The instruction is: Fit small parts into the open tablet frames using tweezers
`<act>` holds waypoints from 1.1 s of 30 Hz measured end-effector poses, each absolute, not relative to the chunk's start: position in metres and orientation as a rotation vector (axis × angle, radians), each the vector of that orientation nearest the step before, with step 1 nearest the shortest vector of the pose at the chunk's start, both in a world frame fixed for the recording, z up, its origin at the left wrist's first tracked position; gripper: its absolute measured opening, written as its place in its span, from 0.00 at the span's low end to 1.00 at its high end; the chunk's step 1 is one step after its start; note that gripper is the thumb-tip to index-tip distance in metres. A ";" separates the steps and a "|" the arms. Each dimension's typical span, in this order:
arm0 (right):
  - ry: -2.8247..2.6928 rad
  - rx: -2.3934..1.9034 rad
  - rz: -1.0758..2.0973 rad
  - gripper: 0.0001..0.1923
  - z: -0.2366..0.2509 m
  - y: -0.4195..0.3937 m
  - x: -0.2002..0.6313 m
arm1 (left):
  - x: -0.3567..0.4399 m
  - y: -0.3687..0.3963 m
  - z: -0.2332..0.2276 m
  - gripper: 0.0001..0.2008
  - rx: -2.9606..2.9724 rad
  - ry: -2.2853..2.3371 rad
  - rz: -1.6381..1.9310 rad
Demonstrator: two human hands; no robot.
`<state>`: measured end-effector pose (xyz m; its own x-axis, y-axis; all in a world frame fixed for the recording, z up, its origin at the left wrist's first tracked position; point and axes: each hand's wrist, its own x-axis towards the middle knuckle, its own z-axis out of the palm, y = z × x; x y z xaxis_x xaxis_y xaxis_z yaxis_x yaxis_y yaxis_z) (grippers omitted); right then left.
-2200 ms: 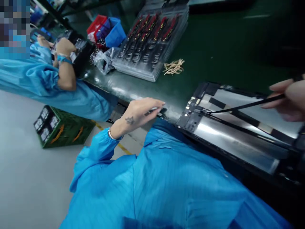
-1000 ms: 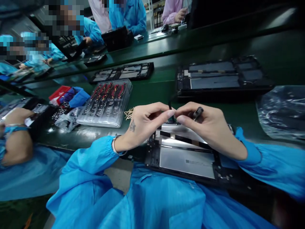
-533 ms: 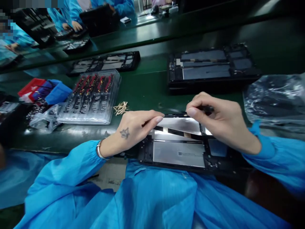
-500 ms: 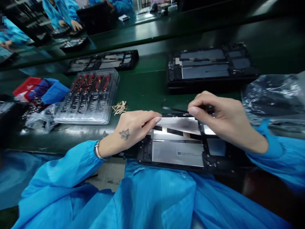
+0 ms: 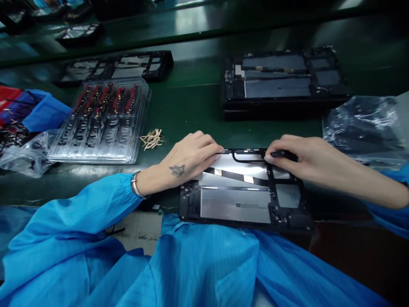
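The opened tablet chassis (image 5: 243, 192) lies at the near edge of the green bench (image 5: 191, 106), just in front of the person's blue smock, its silver shielding plates facing up. Along the chassis's far rim a thin black cable (image 5: 247, 157) loops across the top plate. The right hand (image 5: 300, 160) comes in from the chassis's right side, thumb and forefinger pinched on a small dark tool or the cable's end; which of the two cannot be told. The left hand (image 5: 188, 160) rests at the chassis's far left corner, fingers flat and extended, pressing the plate's edge rather than gripping anything.

Beyond the chassis, well apart, sits a second opened tablet (image 5: 281, 83). To the chassis's left, past the left hand, lie a small heap of pale strips (image 5: 152, 139) and then a clear blister tray (image 5: 102, 123) of red-tipped parts, with a blue bin (image 5: 44, 115) further left. A crinkled plastic bag (image 5: 364, 128) lies to the chassis's far right.

The likely risks: the thin cable could kink or pull out of its seat if the pinch drags sideways, and the chassis, sitting at the bench edge, could slide toward the lap should the left hand's pressure ease
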<state>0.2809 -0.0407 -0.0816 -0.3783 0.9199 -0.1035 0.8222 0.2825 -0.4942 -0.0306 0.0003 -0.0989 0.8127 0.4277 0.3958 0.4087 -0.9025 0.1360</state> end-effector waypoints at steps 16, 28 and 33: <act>-2.393 -1.725 0.675 0.23 -0.085 -0.037 0.286 | -0.020 0.004 -0.113 0.14 2.765 0.477 0.427; -2.385 -1.632 0.664 0.22 -0.087 -0.034 0.285 | -0.016 0.003 -0.106 0.15 2.848 0.444 0.376; -2.363 -1.667 0.708 0.25 -0.088 -0.034 0.288 | -0.016 0.004 -0.105 0.15 2.938 0.436 0.311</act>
